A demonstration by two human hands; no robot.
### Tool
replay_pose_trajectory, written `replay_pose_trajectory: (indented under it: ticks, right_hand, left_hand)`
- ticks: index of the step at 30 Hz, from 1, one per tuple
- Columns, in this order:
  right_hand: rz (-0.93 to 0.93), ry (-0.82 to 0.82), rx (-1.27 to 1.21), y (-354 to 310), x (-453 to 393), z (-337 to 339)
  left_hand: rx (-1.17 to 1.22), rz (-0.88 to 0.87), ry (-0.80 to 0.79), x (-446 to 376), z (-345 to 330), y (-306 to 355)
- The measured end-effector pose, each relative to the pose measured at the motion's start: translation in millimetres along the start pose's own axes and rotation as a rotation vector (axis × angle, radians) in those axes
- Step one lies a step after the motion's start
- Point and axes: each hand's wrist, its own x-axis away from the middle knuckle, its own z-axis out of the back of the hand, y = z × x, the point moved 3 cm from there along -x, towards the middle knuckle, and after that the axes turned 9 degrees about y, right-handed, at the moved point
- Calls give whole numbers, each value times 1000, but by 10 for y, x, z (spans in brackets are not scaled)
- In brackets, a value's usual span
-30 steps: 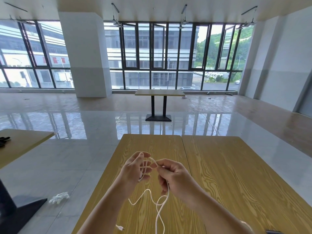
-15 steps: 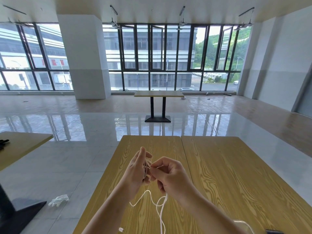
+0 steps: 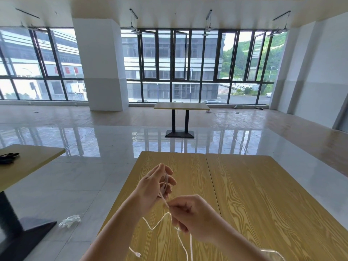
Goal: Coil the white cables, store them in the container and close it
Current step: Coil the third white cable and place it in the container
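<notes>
A thin white cable (image 3: pixel 157 223) runs between both hands above the wooden table (image 3: pixel 244 194). My left hand (image 3: pixel 152 187) is raised with its fingers upright, and loops of the cable are wound around them. My right hand (image 3: pixel 194 215) sits lower and nearer, pinching the cable between thumb and forefinger. The slack hangs down in a wavy loop to the bottom edge. One plug end (image 3: pixel 137 254) lies on the table near my left forearm. A clear rim, possibly the container (image 3: pixel 275 252), shows by my right forearm.
A second wooden table (image 3: pixel 28 166) with a dark object (image 3: pixel 8 157) stands to the left. A crumpled clear wrapper (image 3: pixel 69 220) lies on the tiled floor. Another table (image 3: pixel 181 106) stands farther off by the windows.
My right hand has pulled down and back from my left hand, drawing the cable taut between them. My left hand's fingers stay upright with the loops on them.
</notes>
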Motion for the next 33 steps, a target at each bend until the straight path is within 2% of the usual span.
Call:
replay_pose_trajectory:
  ticks: [5,10,15,21,27,30,33]
  right_hand:
    - [22,-311,268,122,100,-89]
    - [-103,-448,437,281,2,-100]
    - [-65,-352,646,335,-217,-49]
    - [-22,-117,704,377,-357,85]
    - [-130,148,360,288,-408,204]
    - [-189,205,23,200,-408,209]
    - [-195,188,-222,104,-390,176]
  left_hand:
    - [117,48,60,-76,174,174]
    - [168,42,27,-61,193,251]
    - [49,16,-7,-56,162,184]
    - [-224,-69,-27,-29,137,103]
    - [-347,-98,58,-50,106,-62]
    - [-367,-118,65,-49,87,-122]
    - [-288,-70,50,-11,40,-143]
